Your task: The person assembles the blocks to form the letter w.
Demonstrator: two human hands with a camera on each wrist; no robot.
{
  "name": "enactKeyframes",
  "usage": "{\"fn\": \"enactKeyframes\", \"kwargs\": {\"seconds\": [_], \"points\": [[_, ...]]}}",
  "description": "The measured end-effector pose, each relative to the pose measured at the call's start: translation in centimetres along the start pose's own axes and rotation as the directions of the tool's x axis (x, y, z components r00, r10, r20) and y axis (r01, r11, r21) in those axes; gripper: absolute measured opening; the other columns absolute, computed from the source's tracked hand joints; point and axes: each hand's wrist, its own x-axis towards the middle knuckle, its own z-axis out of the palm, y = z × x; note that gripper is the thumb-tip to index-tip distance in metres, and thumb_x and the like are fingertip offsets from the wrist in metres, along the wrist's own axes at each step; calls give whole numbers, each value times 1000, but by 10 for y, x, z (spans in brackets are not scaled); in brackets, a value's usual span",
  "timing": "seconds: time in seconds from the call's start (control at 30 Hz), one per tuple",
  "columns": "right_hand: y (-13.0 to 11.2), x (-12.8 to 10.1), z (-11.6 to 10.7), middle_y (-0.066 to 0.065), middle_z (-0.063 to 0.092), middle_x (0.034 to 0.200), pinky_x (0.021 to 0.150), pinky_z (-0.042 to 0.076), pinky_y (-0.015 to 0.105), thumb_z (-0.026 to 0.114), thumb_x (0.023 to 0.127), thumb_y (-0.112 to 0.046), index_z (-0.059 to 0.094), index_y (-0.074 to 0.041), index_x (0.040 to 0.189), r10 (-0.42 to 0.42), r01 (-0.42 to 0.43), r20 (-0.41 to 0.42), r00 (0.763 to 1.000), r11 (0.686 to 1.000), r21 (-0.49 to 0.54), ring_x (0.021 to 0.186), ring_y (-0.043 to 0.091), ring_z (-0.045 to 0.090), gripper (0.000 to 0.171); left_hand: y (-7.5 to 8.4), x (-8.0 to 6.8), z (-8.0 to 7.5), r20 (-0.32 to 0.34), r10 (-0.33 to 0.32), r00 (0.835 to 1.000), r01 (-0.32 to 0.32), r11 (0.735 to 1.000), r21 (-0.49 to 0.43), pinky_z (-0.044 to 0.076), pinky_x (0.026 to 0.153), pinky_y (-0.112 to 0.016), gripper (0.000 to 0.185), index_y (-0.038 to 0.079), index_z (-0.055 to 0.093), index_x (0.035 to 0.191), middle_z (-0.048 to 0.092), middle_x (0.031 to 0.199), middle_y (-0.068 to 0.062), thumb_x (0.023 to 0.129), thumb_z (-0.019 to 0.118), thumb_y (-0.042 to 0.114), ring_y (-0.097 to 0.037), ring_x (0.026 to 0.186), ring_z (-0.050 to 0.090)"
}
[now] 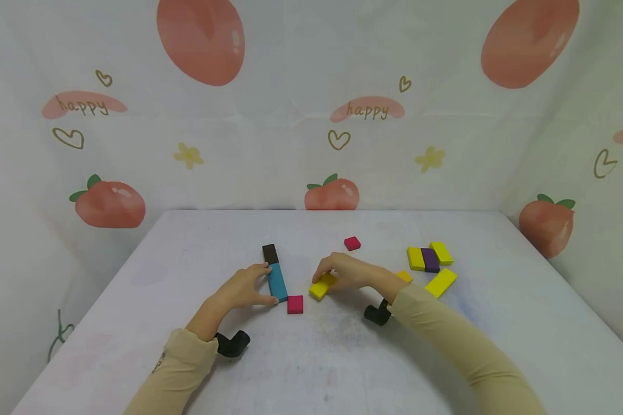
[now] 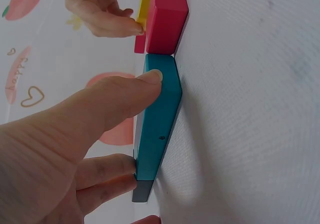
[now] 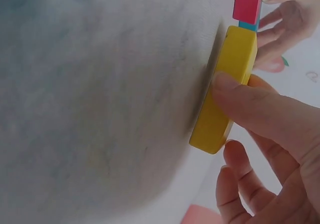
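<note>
While hands grip blocks, pink square (image 1: 295, 304) lies between.

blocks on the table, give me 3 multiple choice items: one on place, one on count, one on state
1. Where is the brown block?
A. at the far end of the blue block
B. under the right hand
C. beside the purple block

2. How many pink squares lie on the table?
A. one
B. two
C. four

3. What does the left hand do?
A. lies flat and idle
B. holds the blue block
C. lifts a yellow block

Key: 1 A, they sit end to end; 2 B, one far, one near; 3 B, thumb and fingers pinch its sides.
</note>
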Motion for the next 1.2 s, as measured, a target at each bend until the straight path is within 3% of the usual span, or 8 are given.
{"fn": "enactKeyframes", "kwargs": {"seconds": [0.73,1.2], "points": [[-4,16,5,1,70,107,94,47,27,70,82,-8,70,-11,108,-66,69,56,996,997,-44,101,14,59,27,-2,1,2,-1,-2,1000,2,1000,4,33,107,-56,74,-6,46,133,40,144,-23,75,75,31,-44,130,38],[-7,18,5,0,70,109,96,46,28,69,82,-7,70,-13,109,-51,55,82,995,998,-44,104,14,59,28,0,0,2,0,-10,1000,10,1000,11,35,105,-57,74,-5,47,133,40,144,-23,75,75,31,-45,129,39]]}}
